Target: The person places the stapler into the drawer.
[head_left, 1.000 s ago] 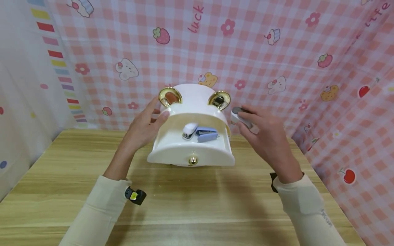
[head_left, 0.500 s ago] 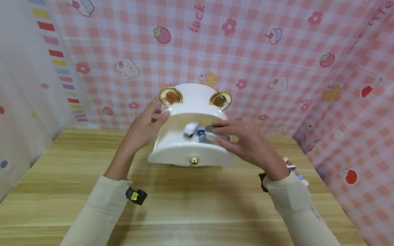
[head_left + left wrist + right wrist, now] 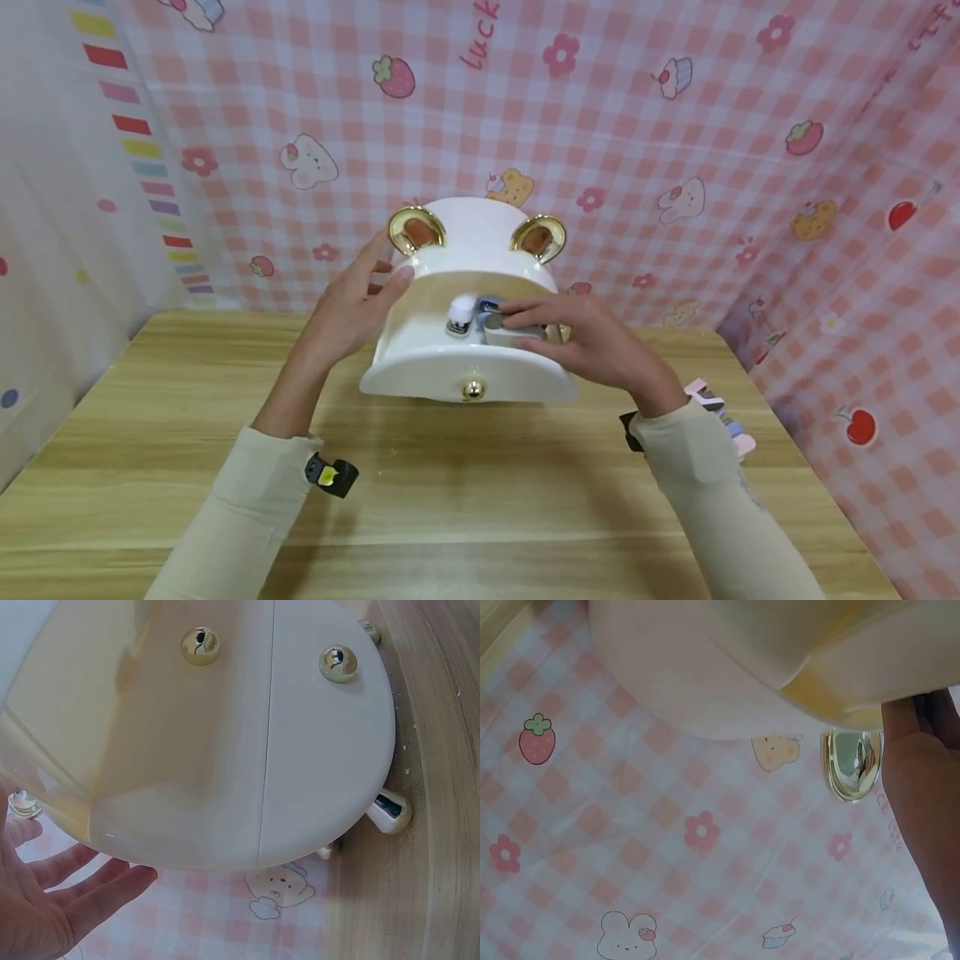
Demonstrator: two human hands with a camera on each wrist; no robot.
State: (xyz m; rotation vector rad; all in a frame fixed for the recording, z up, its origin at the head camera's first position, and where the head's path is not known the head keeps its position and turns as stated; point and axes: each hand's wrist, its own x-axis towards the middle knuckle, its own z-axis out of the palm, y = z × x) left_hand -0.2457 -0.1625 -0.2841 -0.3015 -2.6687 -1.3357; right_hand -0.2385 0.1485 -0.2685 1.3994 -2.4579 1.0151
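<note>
A white bear-eared organizer [image 3: 472, 229] with gold ears stands at the table's back, its upper drawer [image 3: 420, 375] pulled out. Inside the drawer lie a small white stapler [image 3: 461, 317] and a blue stapler [image 3: 490, 303]. My right hand [image 3: 585, 340] reaches in over the drawer's right side, fingers and thumb pinching a white-and-grey stapler [image 3: 502, 333] that partly covers the blue one. Fingers spread, my left hand [image 3: 348, 312] rests along the organizer's left side. In the left wrist view, that hand [image 3: 52, 907] has its fingertips at the curved edge. The right wrist view hides the held stapler.
Several pink, white and blue staplers [image 3: 723, 421] lie on the wooden table [image 3: 450, 517] beside the right forearm. A checked cloth [image 3: 480, 117] hangs close behind the organizer. A gold knob [image 3: 473, 388] juts from the drawer front.
My right hand has carried the white-and-grey stapler leftward from beside the organizer into the drawer, next to the other staplers. My left hand has stayed in place.
</note>
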